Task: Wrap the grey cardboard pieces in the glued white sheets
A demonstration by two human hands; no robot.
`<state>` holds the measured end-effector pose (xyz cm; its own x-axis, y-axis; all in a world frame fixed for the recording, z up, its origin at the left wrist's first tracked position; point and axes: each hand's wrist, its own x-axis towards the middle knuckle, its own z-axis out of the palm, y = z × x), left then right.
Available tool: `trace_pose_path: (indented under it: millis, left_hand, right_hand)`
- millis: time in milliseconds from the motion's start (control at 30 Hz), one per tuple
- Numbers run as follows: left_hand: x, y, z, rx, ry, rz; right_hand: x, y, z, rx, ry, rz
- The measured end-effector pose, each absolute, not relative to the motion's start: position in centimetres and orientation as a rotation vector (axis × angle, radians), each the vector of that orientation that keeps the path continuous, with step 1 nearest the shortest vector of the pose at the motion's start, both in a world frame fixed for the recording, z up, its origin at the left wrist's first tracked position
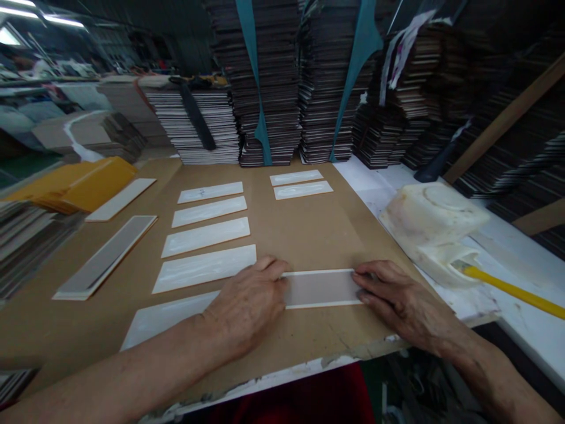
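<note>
A grey-faced rectangular card strip (321, 288) lies flat on the brown board (309, 235) near its front edge. My left hand (247, 306) rests on the strip's left end, fingers curled over it. My right hand (397, 300) touches its right end, fingers stretched along the edge. To the left, several white glue-coated strips (205, 235) lie in a column, and two more white strips (300, 184) lie farther back.
A white tub (430, 221) with a yellow-handled brush (507, 288) sits on the right. Tall stacks of dark boards (273, 82) line the back. Yellow sheets (75, 182) and grey strips (106, 256) lie at the left.
</note>
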<state>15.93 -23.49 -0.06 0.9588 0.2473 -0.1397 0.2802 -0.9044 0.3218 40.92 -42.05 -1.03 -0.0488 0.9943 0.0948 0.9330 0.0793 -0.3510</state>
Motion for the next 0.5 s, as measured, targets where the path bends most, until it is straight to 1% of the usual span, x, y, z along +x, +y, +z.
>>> trace_pose_path:
  millis: [167, 333, 500]
  left_hand:
    - [15.8, -24.4, 0.9, 2.878, 0.165, -0.306]
    - [15.8, -25.5, 1.6, 2.935, 0.159, -0.206]
    - [16.0, -26.3, -0.3, 3.015, 0.245, -0.115]
  right_hand:
    - [39.8, -43.1, -1.7, -1.993, -2.113, 0.065]
    - [38.5, -44.0, -2.3, -1.984, -2.240, -0.191]
    - [37.7, -44.8, -2.6, -2.043, -2.273, -0.354]
